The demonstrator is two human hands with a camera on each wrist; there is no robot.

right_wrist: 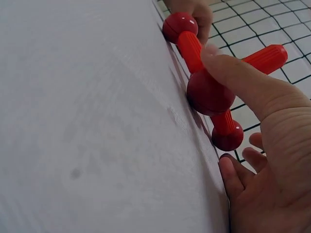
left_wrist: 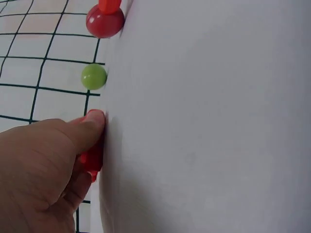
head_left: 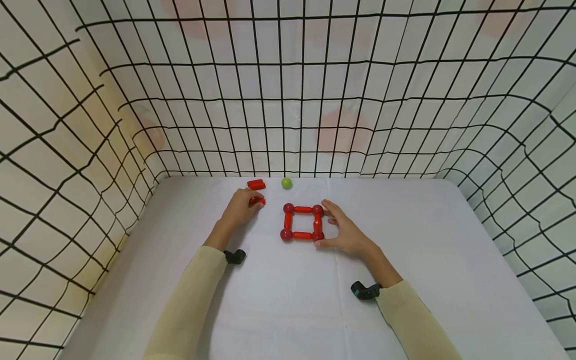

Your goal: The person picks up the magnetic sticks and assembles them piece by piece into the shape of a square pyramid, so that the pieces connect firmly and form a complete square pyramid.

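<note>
Right now, from my remote seat, I see the left hand pinching at least one red rod between thumb and fingers, left of the square of red balls and rods, with loose rods just beyond it and a green ball near them. My other view shows the right hand spread wide along the square's right side, its thumb touching the near right ball, from which another rod stands up.
</note>
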